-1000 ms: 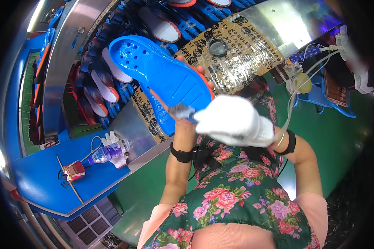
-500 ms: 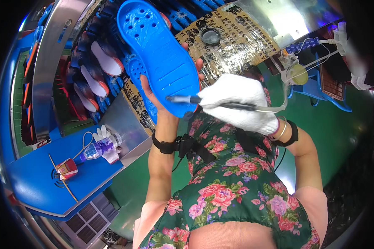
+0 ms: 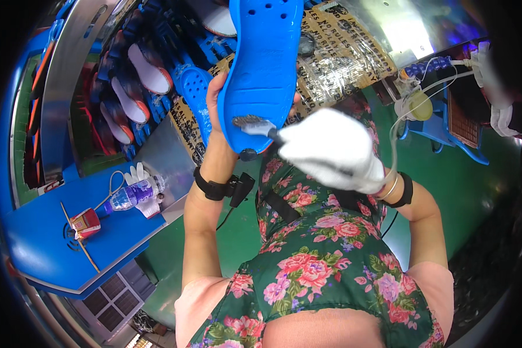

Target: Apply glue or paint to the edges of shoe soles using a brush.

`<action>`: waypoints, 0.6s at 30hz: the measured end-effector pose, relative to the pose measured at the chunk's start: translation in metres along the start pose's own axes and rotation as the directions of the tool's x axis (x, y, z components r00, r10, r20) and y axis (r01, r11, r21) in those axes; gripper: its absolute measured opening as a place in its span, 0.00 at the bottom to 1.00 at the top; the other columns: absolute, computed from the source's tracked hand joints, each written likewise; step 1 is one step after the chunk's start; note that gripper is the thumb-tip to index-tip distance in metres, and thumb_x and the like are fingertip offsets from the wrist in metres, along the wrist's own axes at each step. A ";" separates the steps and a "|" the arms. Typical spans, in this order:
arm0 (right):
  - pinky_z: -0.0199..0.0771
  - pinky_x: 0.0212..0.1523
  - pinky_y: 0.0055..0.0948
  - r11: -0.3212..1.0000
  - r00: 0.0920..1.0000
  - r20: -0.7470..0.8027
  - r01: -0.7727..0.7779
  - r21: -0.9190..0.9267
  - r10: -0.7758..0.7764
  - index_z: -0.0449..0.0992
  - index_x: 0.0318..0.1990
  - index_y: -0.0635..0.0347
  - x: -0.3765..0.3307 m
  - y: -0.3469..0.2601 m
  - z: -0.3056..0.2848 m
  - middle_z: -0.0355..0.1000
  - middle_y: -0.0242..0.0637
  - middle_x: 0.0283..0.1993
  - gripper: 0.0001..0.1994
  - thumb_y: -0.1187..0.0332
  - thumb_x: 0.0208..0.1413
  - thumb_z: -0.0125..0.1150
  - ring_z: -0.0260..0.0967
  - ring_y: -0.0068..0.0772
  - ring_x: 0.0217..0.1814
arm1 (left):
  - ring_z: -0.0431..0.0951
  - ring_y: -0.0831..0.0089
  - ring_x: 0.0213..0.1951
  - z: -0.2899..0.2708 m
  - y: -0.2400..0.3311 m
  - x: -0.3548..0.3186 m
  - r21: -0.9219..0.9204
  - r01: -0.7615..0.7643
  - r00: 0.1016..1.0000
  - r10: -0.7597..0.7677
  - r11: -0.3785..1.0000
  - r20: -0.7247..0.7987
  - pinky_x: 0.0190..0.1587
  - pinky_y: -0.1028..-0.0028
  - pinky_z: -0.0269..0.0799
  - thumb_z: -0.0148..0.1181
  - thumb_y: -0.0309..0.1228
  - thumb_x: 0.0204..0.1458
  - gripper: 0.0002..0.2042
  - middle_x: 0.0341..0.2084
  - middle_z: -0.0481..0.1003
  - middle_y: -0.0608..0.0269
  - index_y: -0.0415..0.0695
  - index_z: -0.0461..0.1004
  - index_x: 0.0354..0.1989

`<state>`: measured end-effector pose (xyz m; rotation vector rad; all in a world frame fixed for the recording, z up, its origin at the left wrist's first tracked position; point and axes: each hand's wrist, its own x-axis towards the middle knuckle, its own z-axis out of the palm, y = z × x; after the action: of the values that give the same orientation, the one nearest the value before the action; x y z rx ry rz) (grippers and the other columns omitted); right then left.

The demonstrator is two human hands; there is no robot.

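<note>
My bare left hand (image 3: 214, 104) grips a blue clog-shaped sole (image 3: 260, 69) from beneath. Its thumb lies along the left edge, and a fingertip shows at the right edge. Small holes dot the toe end, which runs out of view at the top; a dark round knob sits at the heel. In its white knitted glove, my right hand (image 3: 330, 149) is closed around a brush (image 3: 255, 125). The bristles lie over the inside of the heel. A second blue clog-shaped piece (image 3: 196, 87), looking wet, rests behind my left hand on a taped surface.
White shoe soles (image 3: 151, 69) with orange edges line a rack at left. Below, a blue table (image 3: 35, 243) bears a bottle (image 3: 130, 196), a white glove (image 3: 151, 207) and a red box (image 3: 86, 224). Thin tubing (image 3: 394, 142) runs beside my right wrist. A blue stool (image 3: 441, 124) stands at right.
The blue sole has shifted right and up and turned more upright, its toe leaving the picture. The brush has moved from the heel's left edge toward its middle.
</note>
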<state>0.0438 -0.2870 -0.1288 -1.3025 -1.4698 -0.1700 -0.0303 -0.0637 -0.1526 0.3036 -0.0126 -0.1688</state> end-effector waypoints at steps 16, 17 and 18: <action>0.79 0.36 0.35 0.992 0.970 0.223 0.080 0.095 -0.100 0.85 0.43 0.56 -0.018 -0.008 0.001 0.82 0.43 0.45 0.15 0.76 0.44 0.71 0.79 0.41 0.38 | 0.78 0.34 0.52 0.014 0.019 -0.005 0.170 0.237 0.962 -0.207 0.957 -0.175 0.55 0.51 0.79 0.50 0.52 0.59 0.39 0.56 0.71 0.29 0.30 0.60 0.69; 0.79 0.37 0.36 0.981 0.970 0.233 0.017 0.193 -0.062 0.84 0.45 0.56 -0.018 -0.010 -0.002 0.81 0.42 0.47 0.16 0.75 0.45 0.71 0.79 0.41 0.40 | 0.79 0.36 0.51 0.015 0.016 -0.008 0.139 0.264 0.947 -0.229 0.954 -0.225 0.54 0.53 0.80 0.50 0.51 0.60 0.37 0.56 0.72 0.29 0.29 0.62 0.67; 0.79 0.38 0.36 0.956 0.969 0.246 -0.045 0.291 -0.029 0.84 0.47 0.56 -0.015 -0.012 -0.005 0.81 0.41 0.48 0.17 0.74 0.46 0.71 0.78 0.41 0.41 | 0.79 0.36 0.51 0.017 0.016 -0.009 0.140 0.260 0.948 -0.224 0.955 -0.227 0.54 0.53 0.80 0.50 0.51 0.60 0.37 0.56 0.72 0.29 0.29 0.62 0.67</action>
<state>0.0350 -0.3044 -0.1325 -1.1130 -1.6282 0.2206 -0.0370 -0.0525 -0.1313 0.4914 0.2216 -0.3818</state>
